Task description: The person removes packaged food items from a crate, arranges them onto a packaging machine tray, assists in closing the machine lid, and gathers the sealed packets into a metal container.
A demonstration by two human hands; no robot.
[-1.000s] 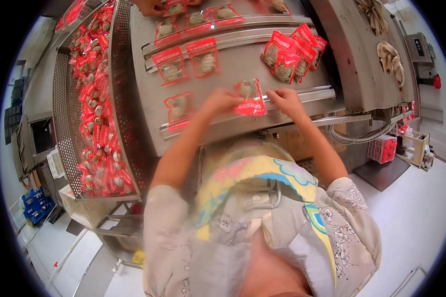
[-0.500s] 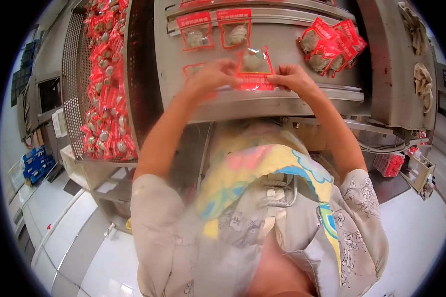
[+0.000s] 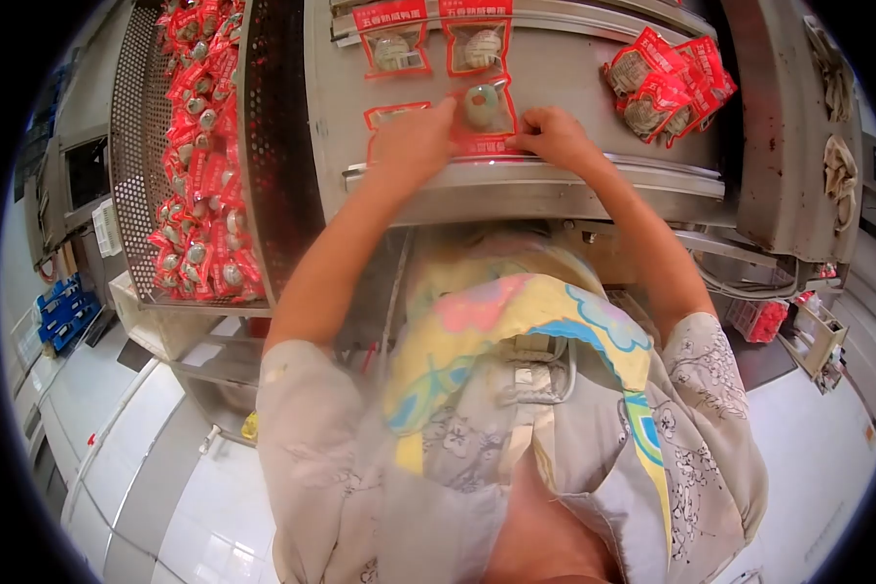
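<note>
A red-edged clear egg packet [image 3: 483,105] lies near the front metal bar, its printed red band towards me. My left hand [image 3: 414,141] is at its left edge, fingers closed and slightly blurred. On the other side, my right hand [image 3: 558,136] pinches the packet's near right corner between thumb and fingers. Another egg packet [image 3: 384,115] lies partly hidden behind my left hand. Two more packets, a left one [image 3: 394,49] and a right one [image 3: 478,44], lie side by side along the rear bar.
A pile of egg packets [image 3: 667,88] sits on the right of the steel work surface [image 3: 565,83]. To the left, a perforated metal tray [image 3: 131,185] holds many packets. Cloth gloves [image 3: 837,175] hang on the machine's right side. A red-filled basket [image 3: 761,319] stands low at right.
The packet between my hands now lies lower against the surface, its egg more visible. My left hand has moved up along its left edge. The whole view has shifted slightly.
</note>
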